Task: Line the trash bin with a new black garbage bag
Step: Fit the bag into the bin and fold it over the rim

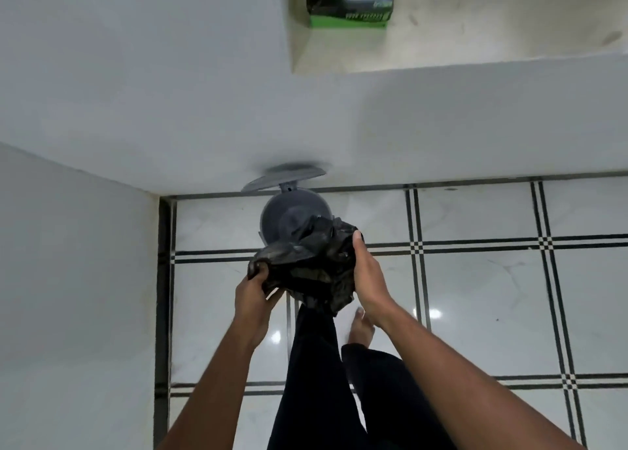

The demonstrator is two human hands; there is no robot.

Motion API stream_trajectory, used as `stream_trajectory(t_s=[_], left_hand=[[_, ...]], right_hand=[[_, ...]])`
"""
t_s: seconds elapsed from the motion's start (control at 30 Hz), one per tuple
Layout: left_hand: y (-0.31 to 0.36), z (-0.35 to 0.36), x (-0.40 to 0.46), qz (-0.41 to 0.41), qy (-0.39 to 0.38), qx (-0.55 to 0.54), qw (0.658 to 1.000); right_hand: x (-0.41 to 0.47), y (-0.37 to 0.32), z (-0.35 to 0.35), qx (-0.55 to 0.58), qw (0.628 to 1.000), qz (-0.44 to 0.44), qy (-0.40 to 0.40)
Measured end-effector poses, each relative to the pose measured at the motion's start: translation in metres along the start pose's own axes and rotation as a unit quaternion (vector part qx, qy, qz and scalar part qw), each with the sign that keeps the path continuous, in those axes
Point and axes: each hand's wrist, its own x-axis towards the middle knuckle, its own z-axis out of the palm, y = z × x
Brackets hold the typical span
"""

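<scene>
A round grey trash bin (282, 215) stands on the tiled floor against the white wall, its lid (285, 176) tipped up and open. A crumpled black garbage bag (306, 262) hangs just above the bin's near rim and hides part of the opening. My left hand (253, 288) grips the bag's left edge with curled fingers. My right hand (365, 272) holds the bag's right side, thumb on top of the plastic.
A green and black box of garbage bags (350, 4) sits on a ledge in a wall recess at the top. White walls form a corner at left. My dark trouser legs and a bare foot (362, 327) stand on the glossy tiled floor (492, 286).
</scene>
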Motion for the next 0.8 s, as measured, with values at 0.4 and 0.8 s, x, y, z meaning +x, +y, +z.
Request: stream_trajectory(t_s=[0.4,0.8], left_hand=[[-0.014,-0.002,0.218,-0.001,0.065,0.021,0.998],[-0.031,0.03,0.418,0.018,0.056,0.267,0.962]], right_hand=[[0.222,0.034,0.077,-0.008,0.998,0.055,-0.015],[0.41,0.094,0.125,-0.139,0.99,-0.02,0.021]])
